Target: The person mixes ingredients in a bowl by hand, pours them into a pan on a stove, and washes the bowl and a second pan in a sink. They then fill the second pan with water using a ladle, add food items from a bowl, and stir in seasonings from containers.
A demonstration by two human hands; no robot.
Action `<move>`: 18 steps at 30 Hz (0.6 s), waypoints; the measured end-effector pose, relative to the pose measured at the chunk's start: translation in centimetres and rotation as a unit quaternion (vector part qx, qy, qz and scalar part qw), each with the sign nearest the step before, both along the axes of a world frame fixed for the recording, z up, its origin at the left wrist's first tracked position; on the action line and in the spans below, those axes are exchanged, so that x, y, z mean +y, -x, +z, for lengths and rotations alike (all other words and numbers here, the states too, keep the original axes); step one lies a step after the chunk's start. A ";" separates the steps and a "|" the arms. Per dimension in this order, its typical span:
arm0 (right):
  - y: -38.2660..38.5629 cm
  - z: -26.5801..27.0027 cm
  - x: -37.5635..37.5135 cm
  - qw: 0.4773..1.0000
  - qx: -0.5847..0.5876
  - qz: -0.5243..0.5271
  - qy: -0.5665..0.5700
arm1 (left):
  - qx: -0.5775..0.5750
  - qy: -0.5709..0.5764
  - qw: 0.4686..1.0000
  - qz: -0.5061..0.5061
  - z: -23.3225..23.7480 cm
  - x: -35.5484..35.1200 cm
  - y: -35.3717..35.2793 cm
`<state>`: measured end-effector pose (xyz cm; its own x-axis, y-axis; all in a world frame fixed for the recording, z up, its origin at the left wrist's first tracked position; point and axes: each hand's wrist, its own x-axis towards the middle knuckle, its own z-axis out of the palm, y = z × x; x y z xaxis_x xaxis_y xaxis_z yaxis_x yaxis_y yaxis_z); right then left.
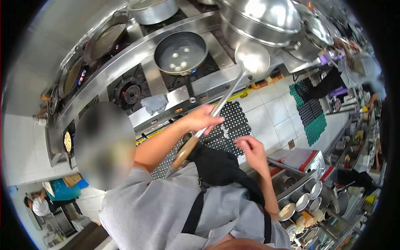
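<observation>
My left hand [204, 118] is wrapped round the metal shaft of a long ladle [227, 93]. Its shiny round bowl points up and to the right, towards the stove, and its wooden end lies near my apron. My right hand [252, 152] hovers apart from the ladle, fingers curled in; whether anything is inside them is hidden. Ahead, a dark frying pan [168, 48] sits on the stove with several small white round pieces [179, 66] in it. Its handle points towards me. A grey cloth [154, 104] lies on the stove's front edge.
A bare burner [132, 94] is left of the pan. A large lidded steel pot [254, 29] stands at the back right. Several metal containers [300, 200] fill a rack at my right. Black rubber mats [233, 118] cover the floor. Other people [358, 66] stand farther off.
</observation>
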<state>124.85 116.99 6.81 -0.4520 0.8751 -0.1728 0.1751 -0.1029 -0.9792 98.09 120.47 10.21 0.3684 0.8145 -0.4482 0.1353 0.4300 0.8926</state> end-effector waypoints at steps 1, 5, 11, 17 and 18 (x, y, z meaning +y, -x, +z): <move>3.2 0.9 0.5 0.998 0.010 0.058 -0.001 | -0.031 -0.015 0.999 0.040 -0.1 1.1 0.8; 13.8 0.6 2.3 0.960 0.197 0.005 0.200 | -0.083 -0.108 0.984 0.117 -2.3 5.1 1.7; 13.6 -0.3 7.3 0.983 -0.182 -0.008 -0.028 | 0.210 -0.382 0.863 0.256 -7.1 0.9 11.6; 16.5 -0.5 10.5 0.877 -0.425 -0.023 -0.220 | 0.515 -0.344 0.746 0.244 -17.0 -7.3 20.9; 17.1 -0.2 11.7 0.875 -0.429 -0.020 -0.224 | 0.518 -0.342 0.754 0.215 -17.3 -8.3 20.9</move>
